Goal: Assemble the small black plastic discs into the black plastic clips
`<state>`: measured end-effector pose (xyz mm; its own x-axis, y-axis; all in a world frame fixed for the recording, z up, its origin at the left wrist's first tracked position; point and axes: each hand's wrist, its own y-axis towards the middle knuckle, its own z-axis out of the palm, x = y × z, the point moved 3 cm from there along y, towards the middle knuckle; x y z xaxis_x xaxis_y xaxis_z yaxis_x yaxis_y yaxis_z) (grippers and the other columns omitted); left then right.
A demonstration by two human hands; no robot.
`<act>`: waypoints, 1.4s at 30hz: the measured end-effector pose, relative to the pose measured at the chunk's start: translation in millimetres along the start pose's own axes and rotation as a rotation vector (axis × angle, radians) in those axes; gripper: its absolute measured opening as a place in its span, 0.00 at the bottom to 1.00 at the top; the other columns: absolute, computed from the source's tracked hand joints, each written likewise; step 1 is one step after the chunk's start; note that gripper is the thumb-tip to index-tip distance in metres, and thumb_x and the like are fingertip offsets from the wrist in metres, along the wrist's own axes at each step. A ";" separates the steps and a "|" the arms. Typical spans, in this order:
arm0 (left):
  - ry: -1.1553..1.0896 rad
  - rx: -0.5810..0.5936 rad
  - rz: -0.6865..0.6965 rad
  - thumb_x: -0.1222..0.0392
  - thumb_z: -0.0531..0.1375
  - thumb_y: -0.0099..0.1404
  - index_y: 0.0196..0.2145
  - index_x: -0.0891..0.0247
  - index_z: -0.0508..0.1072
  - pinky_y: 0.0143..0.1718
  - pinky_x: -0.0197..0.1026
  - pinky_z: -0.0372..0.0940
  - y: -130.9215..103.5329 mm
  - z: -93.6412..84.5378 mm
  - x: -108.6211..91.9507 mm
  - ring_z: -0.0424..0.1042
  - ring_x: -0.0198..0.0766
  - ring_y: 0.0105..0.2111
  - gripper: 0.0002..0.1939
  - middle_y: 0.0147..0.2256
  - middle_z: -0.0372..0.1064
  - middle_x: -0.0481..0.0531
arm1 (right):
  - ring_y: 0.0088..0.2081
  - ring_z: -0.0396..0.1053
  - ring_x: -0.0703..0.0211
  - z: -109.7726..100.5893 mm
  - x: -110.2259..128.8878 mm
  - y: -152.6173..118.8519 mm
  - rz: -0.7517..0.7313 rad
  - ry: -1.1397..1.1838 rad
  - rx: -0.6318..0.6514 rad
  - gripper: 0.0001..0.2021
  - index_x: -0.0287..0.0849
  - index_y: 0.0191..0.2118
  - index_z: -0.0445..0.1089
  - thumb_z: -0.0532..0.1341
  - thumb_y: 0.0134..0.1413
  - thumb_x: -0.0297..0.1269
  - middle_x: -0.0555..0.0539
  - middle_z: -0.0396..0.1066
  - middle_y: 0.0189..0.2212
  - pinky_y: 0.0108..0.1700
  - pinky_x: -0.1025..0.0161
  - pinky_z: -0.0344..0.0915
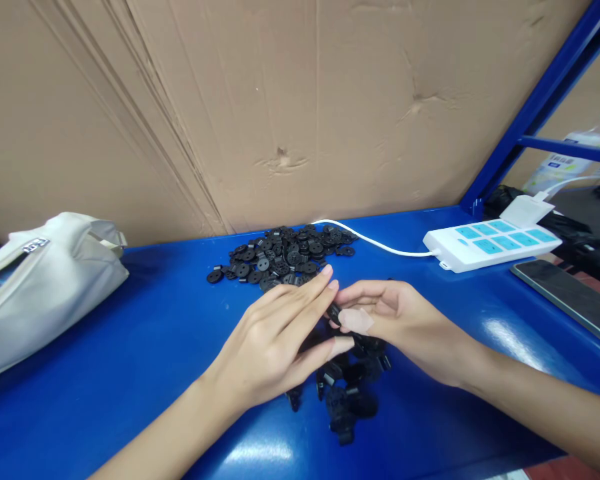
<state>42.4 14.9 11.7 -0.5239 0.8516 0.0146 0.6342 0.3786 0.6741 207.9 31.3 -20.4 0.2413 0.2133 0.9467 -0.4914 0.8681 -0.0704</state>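
Over the table's middle, my left hand [275, 337] has its fingers stretched out and its thumb apart, with tape round the thumb. Its palm side is hidden, and its fingertips meet those of my right hand [397, 310]. The right thumb, also taped, and forefinger pinch a small black plastic disc [334, 313], partly covered by the fingers. Below both hands lies a loose group of black plastic pieces [343, 400], somewhat blurred. Just beyond the fingertips is a larger pile of round black plastic discs [280, 257] with holes and small tabs.
A pale bag [65, 287] lies at the left on the blue table [145, 400]. At the right are a white power strip [490, 243] with a plugged-in adapter [527, 210], its white cable [380, 247], and a phone [565, 293]. Cardboard [290, 120] stands behind, beside a blue frame [530, 107].
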 end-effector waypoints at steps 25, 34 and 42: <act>-0.150 0.124 0.070 0.64 0.54 0.69 0.52 0.76 0.62 0.51 0.45 0.69 2.6 -4.2 -7.4 0.63 0.46 0.57 0.16 0.52 0.66 0.71 | 0.35 0.70 0.62 2.7 -2.7 1.3 -0.004 0.049 0.292 0.12 0.37 0.43 0.76 0.65 0.52 0.35 0.46 0.75 0.33 0.45 0.62 0.64; 0.001 0.131 0.056 0.61 0.54 0.69 0.54 0.80 0.61 0.51 0.46 0.69 0.7 1.9 -15.9 0.64 0.48 0.57 0.21 0.54 0.63 0.74 | 0.29 0.68 0.66 5.4 -1.7 0.8 0.038 -0.127 0.164 0.13 0.39 0.37 0.74 0.58 0.44 0.22 0.53 0.70 0.26 0.33 0.70 0.63; 0.288 0.217 0.119 0.69 0.51 0.69 0.56 0.87 0.59 0.49 0.48 0.70 -0.3 8.7 -28.5 0.59 0.55 0.59 0.21 0.56 0.57 0.79 | 0.31 0.68 0.68 12.3 2.6 -1.0 0.028 -0.088 0.170 0.14 0.40 0.40 0.69 0.54 0.47 0.21 0.53 0.71 0.31 0.38 0.70 0.66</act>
<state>62.1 -6.4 4.7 -0.5582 0.7693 0.3107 0.7898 0.3778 0.4832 198.7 25.5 -14.0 0.1550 0.1899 0.9695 -0.6328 0.7727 -0.0502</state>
